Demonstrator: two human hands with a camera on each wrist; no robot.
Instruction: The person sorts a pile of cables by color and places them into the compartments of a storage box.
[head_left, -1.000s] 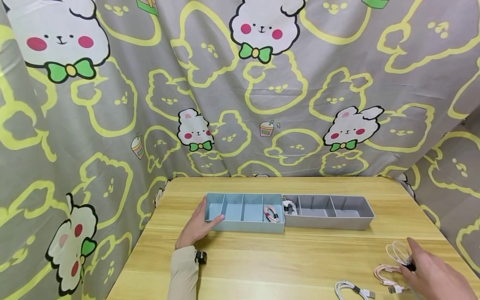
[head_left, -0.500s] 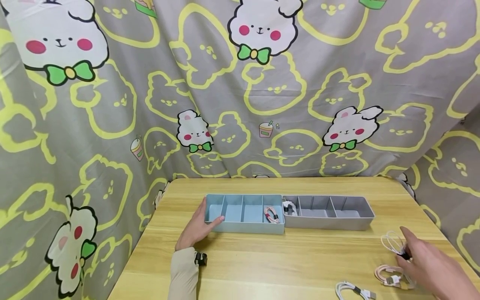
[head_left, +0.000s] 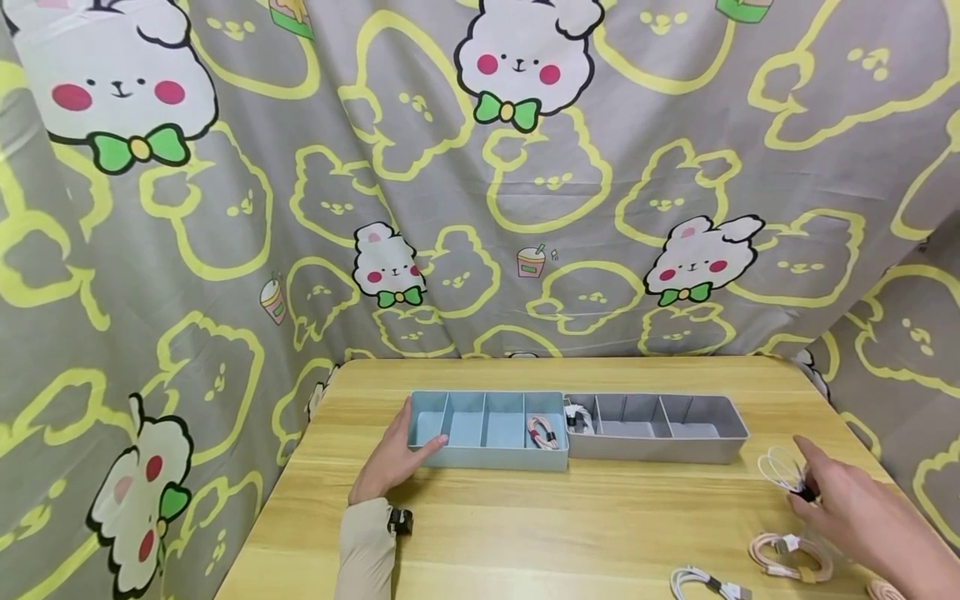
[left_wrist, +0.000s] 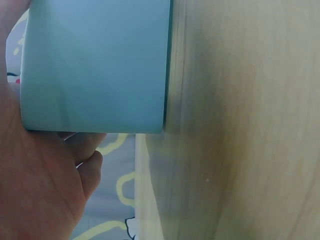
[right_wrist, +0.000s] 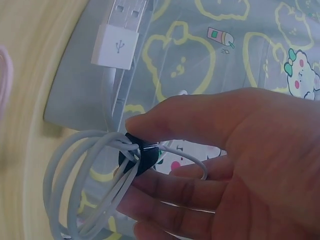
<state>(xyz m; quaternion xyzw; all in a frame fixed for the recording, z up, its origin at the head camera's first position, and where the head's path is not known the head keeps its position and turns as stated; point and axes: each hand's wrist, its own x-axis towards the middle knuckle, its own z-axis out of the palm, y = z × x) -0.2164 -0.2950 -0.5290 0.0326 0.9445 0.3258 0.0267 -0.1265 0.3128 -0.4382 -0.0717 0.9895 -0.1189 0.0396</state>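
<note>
The grey box point(head_left: 656, 450) is set lengthwise on the wooden table point(head_left: 525, 533), with a strip of wood left between its far wall and the table's back edge, which is met by the patterned curtain point(head_left: 450, 192). Its left end is met by the blue box point(head_left: 495, 457), the two apparently touching. A white bundle point(head_left: 582, 417) is held in the grey box's leftmost compartment; just left of it, across the shared end, a pink bundle point(head_left: 534, 429) is seen.

Beyond the blue box, well left of the grey one, the left hand point(head_left: 390, 454) is spread wide, its thumb laid over the near rim and its fingers rested along the end wall. Right of the grey box and slightly nearer, a coiled white cable point(right_wrist: 76, 185) is pinched by the right hand point(head_left: 843, 496) at its black strap point(right_wrist: 141, 155), between thumb and fingers. Open wood is left between those loops and the grey box's right end. Nearer than the grey box, past a broad stretch of wood, a tan coil point(head_left: 780, 570) and a second white cable point(head_left: 697, 573) are laid, the latter cut by the picture's lower edge.
</note>
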